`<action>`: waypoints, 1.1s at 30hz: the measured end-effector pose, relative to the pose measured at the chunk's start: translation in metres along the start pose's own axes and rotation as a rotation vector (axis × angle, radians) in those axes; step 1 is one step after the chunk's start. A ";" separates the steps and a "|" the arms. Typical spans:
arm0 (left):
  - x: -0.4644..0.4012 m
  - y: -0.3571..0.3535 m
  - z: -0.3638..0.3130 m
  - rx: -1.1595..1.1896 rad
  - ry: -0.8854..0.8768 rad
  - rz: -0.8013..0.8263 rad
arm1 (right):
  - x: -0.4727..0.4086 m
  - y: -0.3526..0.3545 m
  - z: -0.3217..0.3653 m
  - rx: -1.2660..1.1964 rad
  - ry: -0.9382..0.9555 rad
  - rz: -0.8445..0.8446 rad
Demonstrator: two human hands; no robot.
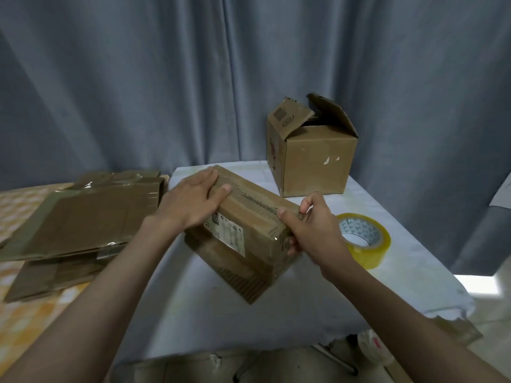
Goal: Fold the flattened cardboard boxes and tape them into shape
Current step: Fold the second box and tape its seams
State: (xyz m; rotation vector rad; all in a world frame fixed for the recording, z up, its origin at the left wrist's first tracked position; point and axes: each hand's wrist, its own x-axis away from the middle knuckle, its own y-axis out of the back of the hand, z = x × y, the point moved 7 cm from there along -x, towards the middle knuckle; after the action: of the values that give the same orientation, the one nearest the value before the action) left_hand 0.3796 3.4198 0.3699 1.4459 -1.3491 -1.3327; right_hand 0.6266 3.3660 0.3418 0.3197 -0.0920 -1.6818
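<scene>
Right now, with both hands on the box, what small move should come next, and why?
Probably the right hand should reach for the tape roll beside it, while the left hand presses the box flaps shut: the top seam looks closed but untaped.

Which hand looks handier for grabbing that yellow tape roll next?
The right hand: the tape roll lies just beside it on the table. The left hand rests on the box at its far end and can steady it.
</scene>
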 end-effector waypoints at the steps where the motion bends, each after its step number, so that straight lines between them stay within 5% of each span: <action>1: -0.003 -0.001 0.006 0.006 0.011 -0.005 | 0.000 0.000 0.000 -0.005 0.003 -0.003; 14: 0.023 0.027 0.010 0.198 0.082 -0.191 | -0.007 0.015 0.009 0.096 0.000 -0.069; 20: 0.058 0.038 0.000 -0.045 0.226 -0.088 | -0.012 0.023 0.007 0.046 -0.017 -0.129; 25: 0.077 0.049 0.006 -0.251 0.331 -0.105 | -0.013 0.014 0.018 -0.003 0.028 0.121; 31: 0.074 0.038 0.004 -0.210 0.288 -0.159 | -0.015 0.066 -0.014 0.943 -0.079 0.176; 33: 0.073 0.044 -0.005 -0.206 0.193 -0.258 | -0.010 0.076 -0.035 1.080 -0.144 0.276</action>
State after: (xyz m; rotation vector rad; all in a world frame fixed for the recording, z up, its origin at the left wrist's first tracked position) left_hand 0.3682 3.3400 0.3987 1.5971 -0.8965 -1.4063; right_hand 0.7096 3.3697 0.3279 0.9327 -1.1175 -1.2425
